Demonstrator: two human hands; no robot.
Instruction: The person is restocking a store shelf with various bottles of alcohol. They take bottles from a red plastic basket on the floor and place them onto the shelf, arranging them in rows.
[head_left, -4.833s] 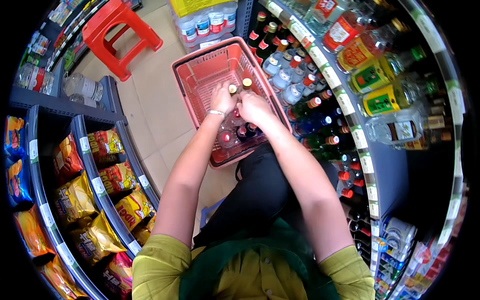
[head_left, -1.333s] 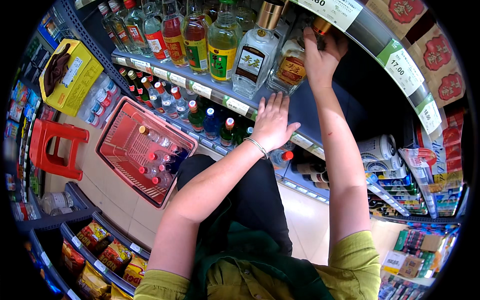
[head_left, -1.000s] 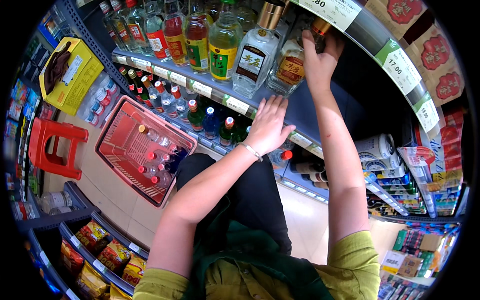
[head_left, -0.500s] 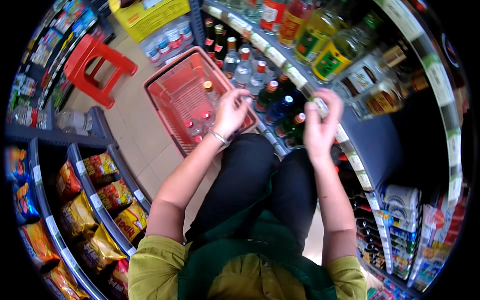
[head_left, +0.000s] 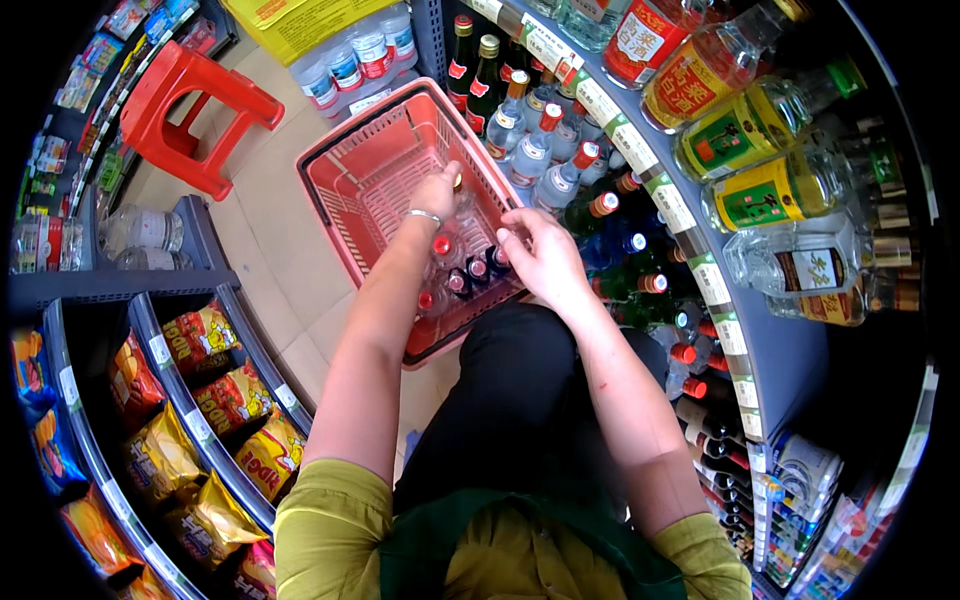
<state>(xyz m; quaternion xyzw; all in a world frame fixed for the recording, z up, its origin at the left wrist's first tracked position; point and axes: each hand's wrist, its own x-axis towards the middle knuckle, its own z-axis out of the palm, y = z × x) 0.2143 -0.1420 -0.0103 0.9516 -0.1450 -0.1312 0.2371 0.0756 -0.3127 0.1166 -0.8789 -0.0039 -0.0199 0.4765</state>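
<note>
A red shopping basket stands on the floor before my knees. My left hand reaches down inside it, its fingers closed around the neck of a clear gold-capped bottle. The hand hides part of that bottle. Closer to me in the basket are clear bottles with red caps and several dark-necked bottles. At the basket's right rim is my right hand, thumb and fingers bent over the edge.
Bottles crowd the low shelf right of the basket. Above them, a shelf edge with price tags carries larger liquor bottles. Left are a red stool and racks of snack bags. Packed water bottles stand beyond the basket.
My left hand has gone from above the basket down to the gold-capped bottle. My right hand has left the shelf edge and come left to the basket rim. The view has shifted slightly.
</note>
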